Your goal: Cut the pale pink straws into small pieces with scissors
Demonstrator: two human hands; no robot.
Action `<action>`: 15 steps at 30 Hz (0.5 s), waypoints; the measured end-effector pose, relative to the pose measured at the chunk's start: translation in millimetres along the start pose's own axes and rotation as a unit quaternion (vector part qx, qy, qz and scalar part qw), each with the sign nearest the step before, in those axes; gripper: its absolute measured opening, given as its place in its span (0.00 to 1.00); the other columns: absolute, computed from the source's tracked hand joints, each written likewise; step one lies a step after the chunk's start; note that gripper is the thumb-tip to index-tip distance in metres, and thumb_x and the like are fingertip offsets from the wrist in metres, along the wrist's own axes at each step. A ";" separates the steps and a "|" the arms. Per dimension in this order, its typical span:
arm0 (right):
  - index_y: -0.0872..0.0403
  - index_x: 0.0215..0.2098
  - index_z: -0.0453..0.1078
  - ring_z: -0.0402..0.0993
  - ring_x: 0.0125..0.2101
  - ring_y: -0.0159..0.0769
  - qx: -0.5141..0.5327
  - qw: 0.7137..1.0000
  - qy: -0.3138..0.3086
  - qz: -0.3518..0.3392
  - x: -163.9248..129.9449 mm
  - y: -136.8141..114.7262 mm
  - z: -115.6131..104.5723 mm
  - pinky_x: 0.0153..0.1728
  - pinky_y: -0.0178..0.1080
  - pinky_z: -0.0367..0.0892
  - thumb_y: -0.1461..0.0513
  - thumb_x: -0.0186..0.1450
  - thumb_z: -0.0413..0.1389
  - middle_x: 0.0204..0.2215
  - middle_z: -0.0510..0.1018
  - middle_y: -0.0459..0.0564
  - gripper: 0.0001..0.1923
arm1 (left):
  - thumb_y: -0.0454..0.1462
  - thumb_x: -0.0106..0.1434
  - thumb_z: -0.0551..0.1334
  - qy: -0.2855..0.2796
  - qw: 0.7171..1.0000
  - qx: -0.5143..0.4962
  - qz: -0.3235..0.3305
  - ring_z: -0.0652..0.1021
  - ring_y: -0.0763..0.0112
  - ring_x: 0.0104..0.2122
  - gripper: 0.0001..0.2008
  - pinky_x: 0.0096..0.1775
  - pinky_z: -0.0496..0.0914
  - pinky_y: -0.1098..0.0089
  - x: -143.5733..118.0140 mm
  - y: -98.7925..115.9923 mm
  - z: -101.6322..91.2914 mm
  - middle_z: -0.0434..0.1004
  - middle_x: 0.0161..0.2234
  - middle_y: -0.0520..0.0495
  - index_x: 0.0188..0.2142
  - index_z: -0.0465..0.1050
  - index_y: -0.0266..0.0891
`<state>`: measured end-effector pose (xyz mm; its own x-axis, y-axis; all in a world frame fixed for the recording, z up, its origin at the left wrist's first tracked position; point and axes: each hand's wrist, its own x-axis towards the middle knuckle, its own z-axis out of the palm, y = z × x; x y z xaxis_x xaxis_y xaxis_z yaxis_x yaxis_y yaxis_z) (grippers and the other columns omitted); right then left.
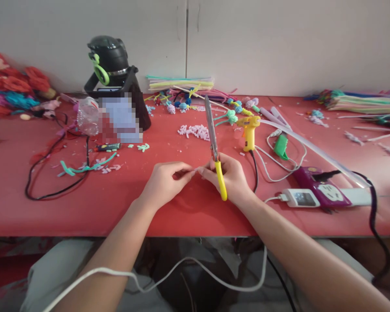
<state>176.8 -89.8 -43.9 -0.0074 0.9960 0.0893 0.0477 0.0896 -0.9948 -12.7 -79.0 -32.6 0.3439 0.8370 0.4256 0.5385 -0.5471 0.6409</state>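
Observation:
My right hand [232, 175] is closed around a pair of scissors [220, 177] with a yellow handle. The blades stand upright and look shut, pointing toward the back of the table. My left hand [165, 180] is closed in a pinch, its fingertips meeting those of my right thumb and finger. Something small and pale may be between them, too small to make out. Behind my hands lies a pile of short, pale pink, fuzzy cut pieces [194, 131]. A yellow glue gun [248, 132] stands just beyond my right hand, its black cord running down beside it.
A black bottle [139, 99] stands back left, with a blurred phone-like panel before it. Bundles of pipe cleaners [182, 83] lie along the wall. To the right are a purple power strip [321, 186], a white adapter [300, 198] and cables. A white cable [195, 260] crosses my lap.

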 end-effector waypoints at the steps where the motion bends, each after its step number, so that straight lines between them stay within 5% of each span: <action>1: 0.50 0.26 0.59 0.65 0.24 0.31 -0.003 1.000 0.000 0.000 -0.2 -0.3 0.3 0.26 0.36 0.60 0.56 0.51 0.69 0.22 0.71 0.42 0.21 | 0.40 0.64 0.64 0.000 1.000 0.001 0.001 0.82 0.71 0.31 0.07 0.35 0.74 0.72 0.0 -0.1 0.1 0.85 0.34 0.49 0.34 0.80 0.41; 8: 0.50 0.25 0.57 0.63 0.24 0.31 -0.026 1.000 -0.004 -0.005 -2.0 -3.9 3.1 0.26 0.36 0.59 0.55 0.51 0.68 0.22 0.68 0.41 0.22 | 0.37 0.65 0.63 -0.016 0.999 0.005 0.034 0.80 0.72 0.30 0.06 0.35 0.73 0.72 -0.3 0.5 -1.4 0.84 0.33 0.49 0.35 0.79 0.41; 15: 0.50 0.24 0.56 0.54 0.23 0.28 -0.158 0.987 -0.010 -0.021 -0.6 -11.4 -6.3 0.23 0.35 0.53 0.54 0.54 0.65 0.21 0.59 0.39 0.21 | 0.41 0.67 0.61 -0.034 0.999 0.007 0.017 0.79 0.71 0.30 0.09 0.34 0.72 0.72 2.6 -4.5 -14.6 0.83 0.33 0.47 0.35 0.79 0.40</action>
<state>182.5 -91.3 -32.3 -0.0349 0.9913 0.1266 0.3556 0.1307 -0.9255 -25.5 -74.5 -25.1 0.4135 0.8170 0.4019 0.5355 -0.5752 0.6183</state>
